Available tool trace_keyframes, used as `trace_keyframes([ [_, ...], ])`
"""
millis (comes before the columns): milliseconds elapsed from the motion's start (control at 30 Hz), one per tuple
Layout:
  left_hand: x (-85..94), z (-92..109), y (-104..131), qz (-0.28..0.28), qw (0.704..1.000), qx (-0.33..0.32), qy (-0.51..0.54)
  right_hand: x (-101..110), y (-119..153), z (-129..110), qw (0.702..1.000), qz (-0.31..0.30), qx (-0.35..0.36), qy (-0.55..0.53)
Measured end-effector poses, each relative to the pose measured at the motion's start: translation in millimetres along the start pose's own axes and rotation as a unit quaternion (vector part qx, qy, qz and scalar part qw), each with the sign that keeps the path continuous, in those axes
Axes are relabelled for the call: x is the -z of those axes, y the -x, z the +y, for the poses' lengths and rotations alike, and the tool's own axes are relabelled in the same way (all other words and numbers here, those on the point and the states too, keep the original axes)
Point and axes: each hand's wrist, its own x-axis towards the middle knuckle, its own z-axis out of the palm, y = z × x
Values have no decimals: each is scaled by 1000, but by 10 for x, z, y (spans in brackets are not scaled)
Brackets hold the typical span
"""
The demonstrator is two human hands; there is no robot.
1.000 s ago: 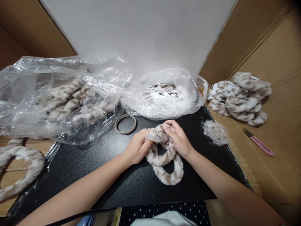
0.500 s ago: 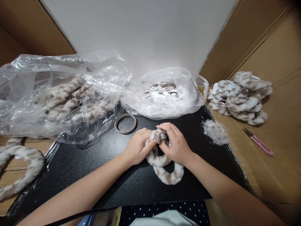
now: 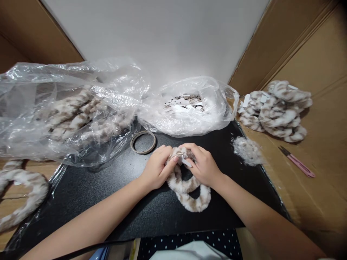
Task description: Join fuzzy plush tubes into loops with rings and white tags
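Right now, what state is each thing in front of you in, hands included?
Left hand: closed on the furry loops
Right hand: closed on the furry loops
Furry loops: held, partly overlapping
White tag: sticking out between the hands
Ring: lying flat, unheld
Left bag: crumpled, with furry pieces inside
Middle bag: holding white tags
Snips: lying down, unheld
Fluff: clumped loosely

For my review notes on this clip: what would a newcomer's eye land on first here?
Most likely the two hands, left hand and right hand, pinching a furry brown-and-white loop low in the middle of the black tabletop. Next, the big crinkled clear bag at the far left, with similar furry pieces inside. Then the pink-handled snips on cardboard at the right.
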Motion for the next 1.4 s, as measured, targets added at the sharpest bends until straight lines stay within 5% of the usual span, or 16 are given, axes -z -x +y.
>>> trace_keyframes([
  [200, -1, -17, -17, 8, 1000, -2, -8, 64, -35, -25, 991, 11, -80, -107],
  [500, 18, -2, -4, 12, 994, 32, 108, 47, -61, 61, 917, -9, -210, -339],
  [700, -1, -5, -21, 52, 960, 107, 255, 15, -60, 54, 898, -15, -229, -374],
  [1000, 8, 17, -44, 104, 934, 132, 314, -27, -63, 116, 898, -13, -231, -374],
  [1233, -16, 7, -19, 34, 933, 124, 335, -16, -68, 69, 892, -9, -233, -387],
  [1400, -50, 37, 14, 14, 966, 67, 250, -21, -61, 32, 889, -23, -227, -397],
])
